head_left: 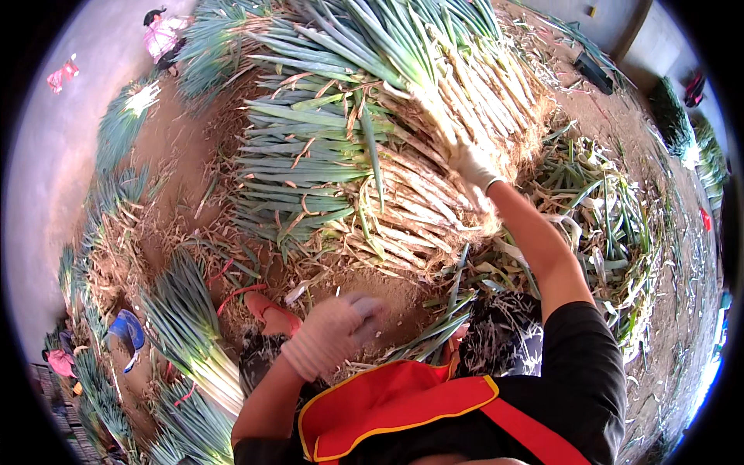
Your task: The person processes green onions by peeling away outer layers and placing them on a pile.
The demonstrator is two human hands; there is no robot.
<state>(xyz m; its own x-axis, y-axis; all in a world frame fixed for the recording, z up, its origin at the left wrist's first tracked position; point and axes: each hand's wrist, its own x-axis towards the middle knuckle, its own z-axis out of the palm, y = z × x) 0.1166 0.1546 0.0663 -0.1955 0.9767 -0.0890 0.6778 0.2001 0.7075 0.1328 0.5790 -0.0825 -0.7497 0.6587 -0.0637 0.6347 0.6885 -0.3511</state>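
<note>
On the green-onion heap (403,174), the gloved right hand (473,165) seems closed round pale shafts (435,112), likely because these are firmer than the leaves (294,155). The gloved left hand (332,332) hangs loosely open and empty on the heap's near side. Roots (533,139) lie together along the heap's right, perhaps for easy grasping; no writing is legible

Black short sleeves (585,353), red yellow-edged apron (387,404), pale-gloved hands (329,335), dark patterned trousers (504,333).
</note>
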